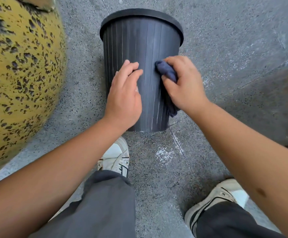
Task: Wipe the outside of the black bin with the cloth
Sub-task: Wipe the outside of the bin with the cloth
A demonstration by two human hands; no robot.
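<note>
Right hand (184,83) bunches the cloth (166,72) against the black bin (143,48) mid-frame — wiping under way; left hand (125,93), fingers relaxed, steadies — next, stroke onto unwiped ribs.

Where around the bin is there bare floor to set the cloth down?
Bare floor lies right of the black bin, and between the two shoes. Left is crowded: the yellow speckled pillar stands close beside the bin.

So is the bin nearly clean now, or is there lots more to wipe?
Hard to say how much is done. The black bin lies on its side on the floor. The right hand presses the cloth against its wall, while the left hand steadies it. Pale streaks show near the base, so wiping remains there. The underside is hidden.
</note>
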